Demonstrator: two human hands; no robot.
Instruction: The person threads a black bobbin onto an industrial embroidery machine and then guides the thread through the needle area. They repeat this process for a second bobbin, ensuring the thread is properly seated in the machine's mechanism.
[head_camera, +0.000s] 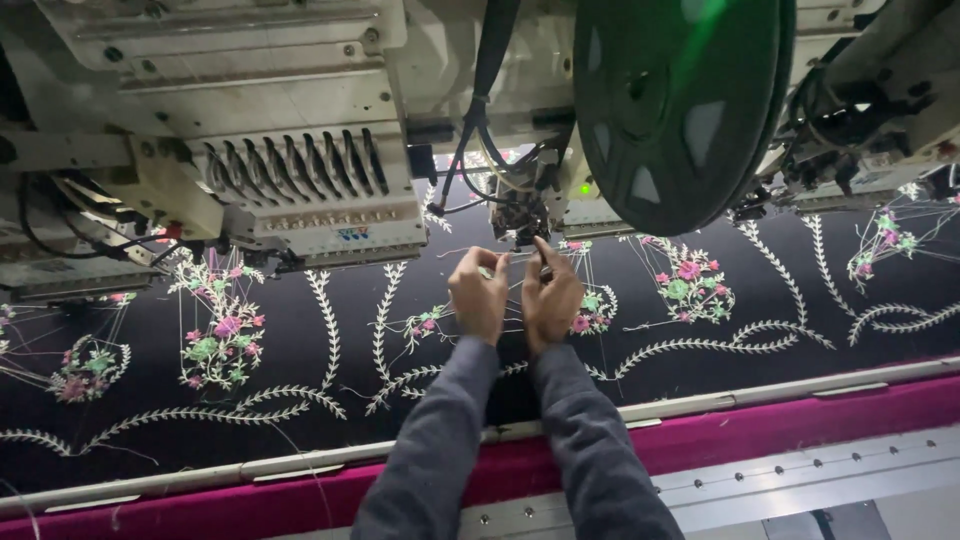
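Both my arms, in grey sleeves, reach forward over dark fabric (300, 350) embroidered with white vines and pink and green flowers. My left hand (479, 293) and my right hand (551, 293) are close together just below the needle assembly (520, 218) of an embroidery machine head (300, 170). The fingertips of both hands are pinched, apparently on a thin thread running down from the needle area; the thread itself is barely visible. The hands hover just above the cloth.
A large dark green reel (675, 100) hangs at the upper right. Cables (480, 120) drop toward the needle. A metal frame bar (700, 405) and a magenta fabric strip (800, 425) run along the near edge. More machine heads stand left and right.
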